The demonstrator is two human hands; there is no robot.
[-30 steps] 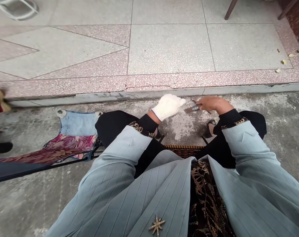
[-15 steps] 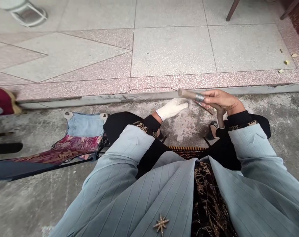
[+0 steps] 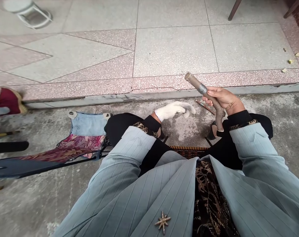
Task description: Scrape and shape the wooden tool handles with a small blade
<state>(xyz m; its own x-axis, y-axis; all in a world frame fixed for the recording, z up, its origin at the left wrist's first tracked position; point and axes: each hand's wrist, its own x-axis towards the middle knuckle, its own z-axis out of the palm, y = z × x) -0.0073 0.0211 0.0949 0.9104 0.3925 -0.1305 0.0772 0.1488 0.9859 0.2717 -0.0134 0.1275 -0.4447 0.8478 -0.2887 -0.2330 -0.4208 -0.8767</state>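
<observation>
I have the bare right hand [image 3: 225, 98] wrapped round a crooked stick [image 3: 217, 106]. Wire [image 3: 202, 89] already wound in a band beyond its fingertips; whether the end's fastened, I can't tell. Gloved left hand [image 3: 174, 109] half open, apart from stick, apparently empty.

**Two hands [image 3: 225, 98], one thick stick [image 3: 217, 107]**

We count one wire coil [image 3: 202, 89], one glove [image 3: 170, 111], one brooch [image 3: 162, 222], one red shoe [image 3: 8, 102] and one woven seat [image 3: 188, 152]. We also count two sleeves [image 3: 119, 164], two furniture legs [image 3: 234, 10] and at least three leaves [image 3: 290, 61].
</observation>
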